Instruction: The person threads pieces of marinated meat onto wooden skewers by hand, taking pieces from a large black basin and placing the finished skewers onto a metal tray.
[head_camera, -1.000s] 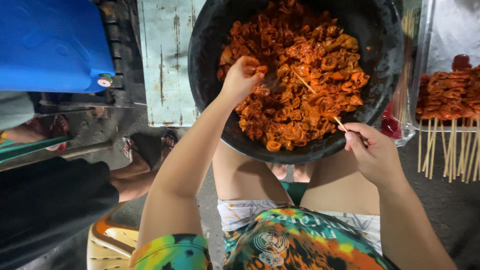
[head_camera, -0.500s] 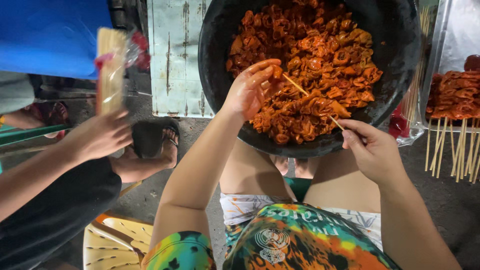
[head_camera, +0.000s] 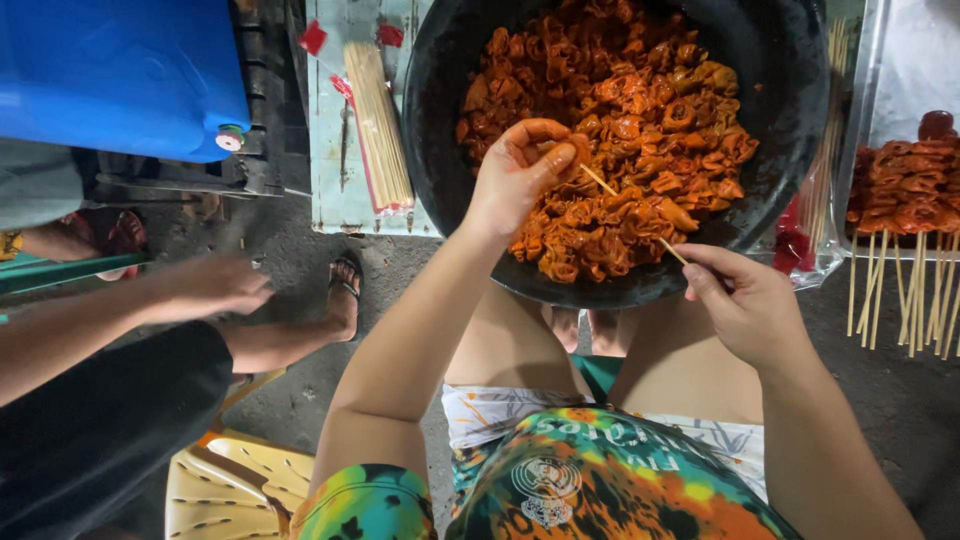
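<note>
A big black bowl (head_camera: 440, 190) holds a heap of orange-red marinated meat pieces (head_camera: 640, 120) and rests over my knees. My left hand (head_camera: 515, 175) hovers over the near part of the heap, fingers pinched on one meat piece at the tip of a thin bamboo skewer (head_camera: 630, 212). My right hand (head_camera: 745, 300) sits at the bowl's near rim and grips the skewer's other end. The skewer runs slanted between the two hands.
A bundle of bare skewers in a clear bag (head_camera: 378, 125) lies on a pale wooden board (head_camera: 335, 170) left of the bowl. Another person's hand (head_camera: 205, 285) reaches in from the left. A blue container (head_camera: 120, 70) stands far left. Finished skewers (head_camera: 905, 200) lie on a tray at right.
The other person has put the bag of skewers down on the board and drawn the hand back. My left hand has brought a meat piece to the skewer's tip.
</note>
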